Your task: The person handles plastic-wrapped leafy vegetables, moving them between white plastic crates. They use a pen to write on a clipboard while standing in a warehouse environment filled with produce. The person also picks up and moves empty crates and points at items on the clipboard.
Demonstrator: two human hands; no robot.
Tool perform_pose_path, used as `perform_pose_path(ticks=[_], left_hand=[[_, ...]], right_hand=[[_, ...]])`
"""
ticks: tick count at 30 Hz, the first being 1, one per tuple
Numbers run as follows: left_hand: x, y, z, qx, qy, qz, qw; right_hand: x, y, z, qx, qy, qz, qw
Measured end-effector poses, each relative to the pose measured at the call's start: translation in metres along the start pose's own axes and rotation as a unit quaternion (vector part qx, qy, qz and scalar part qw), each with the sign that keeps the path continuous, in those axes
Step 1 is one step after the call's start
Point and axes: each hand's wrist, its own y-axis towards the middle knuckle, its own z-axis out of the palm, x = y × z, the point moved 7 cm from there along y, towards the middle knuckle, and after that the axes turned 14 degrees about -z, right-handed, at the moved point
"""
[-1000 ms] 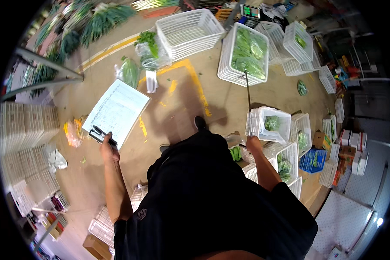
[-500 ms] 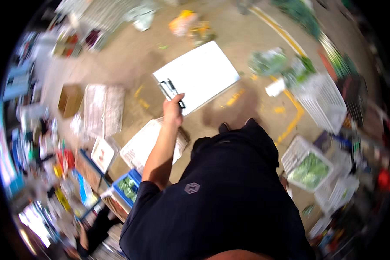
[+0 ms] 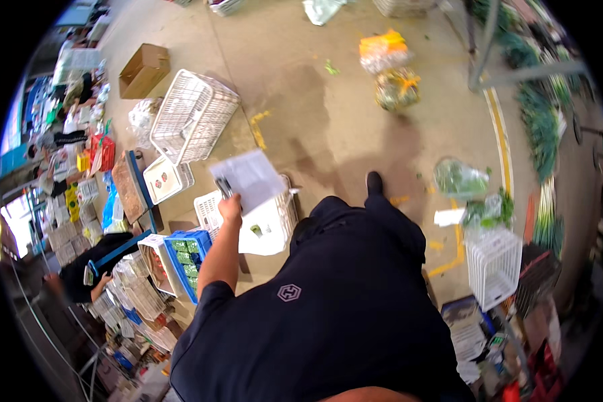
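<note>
My left hand [image 3: 230, 209] is closed round the clip end of a clipboard [image 3: 250, 177] with white paper on it. The board is held out ahead of my body at the left. Just below it is a white crate [image 3: 208, 213], partly covered by a white sheet [image 3: 269, 236] with a small green thing on it. No part of my right hand shows. My dark shirt fills the lower middle.
A white basket [image 3: 184, 124] and cardboard box [image 3: 144, 70] stand at the far left. Nearer are a blue crate [image 3: 179, 251] of green packs and another person [image 3: 90, 268]. Bagged goods [image 3: 396, 90] lie ahead; a white crate [image 3: 492, 268] stands right, and a metal frame [image 3: 479, 74] far right.
The clipboard has come nearer and to the left, and I see it more tilted. My view has turned and moved on, and one foot is now stepped forward.
</note>
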Motion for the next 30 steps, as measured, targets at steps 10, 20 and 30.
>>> perform_pose_path(ticks=[10,20,30], left_hand=[[0.069,0.030,-0.058,-0.136,-0.047,-0.271,0.952],[-0.281,0.353,-0.072,-0.091,-0.011,-0.031,0.995],[-0.549,0.539,-0.059,-0.064,-0.001,-0.028,0.998]], right_hand=[[0.138,-0.029,0.342,0.081,-0.128,-0.046,0.987],[0.180,-0.156,0.625,0.112,-0.138,-0.069,0.982],[0.171,-0.250,0.906,0.105,-0.164,-0.036,0.980]])
